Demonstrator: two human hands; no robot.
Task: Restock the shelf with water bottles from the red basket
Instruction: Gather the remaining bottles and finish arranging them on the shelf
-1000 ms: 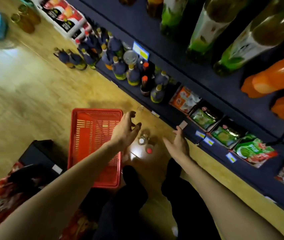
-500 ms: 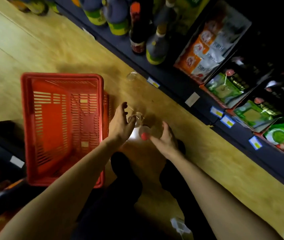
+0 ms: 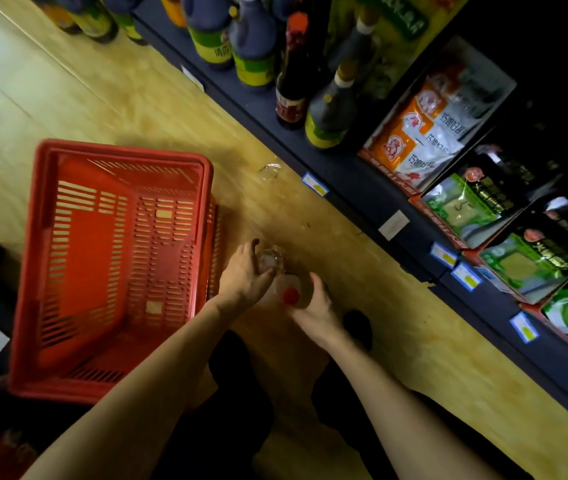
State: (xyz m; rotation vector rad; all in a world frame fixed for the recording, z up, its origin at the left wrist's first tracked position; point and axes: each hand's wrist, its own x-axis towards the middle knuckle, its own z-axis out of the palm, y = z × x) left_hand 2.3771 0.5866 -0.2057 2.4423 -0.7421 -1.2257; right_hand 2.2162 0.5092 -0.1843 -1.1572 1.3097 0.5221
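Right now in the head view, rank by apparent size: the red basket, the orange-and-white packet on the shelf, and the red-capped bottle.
1. Red basket, by far the largest.
2. Orange-and-white packet.
3. Red-capped bottle, smallest, though hands partly hide it.

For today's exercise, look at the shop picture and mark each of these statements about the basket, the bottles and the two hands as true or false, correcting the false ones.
1. The red basket holds several bottles. False: no bottles show inside it.
2. The left hand grips a clear bottle standing on the floor. True.
3. The bottle by the right hand has a blue cap. False: the red-capped bottle has a red cap.
4. The basket stands on the shelf. False: it stands on the wooden floor.
5. Dark sauce bottles stand on the shelf. True.
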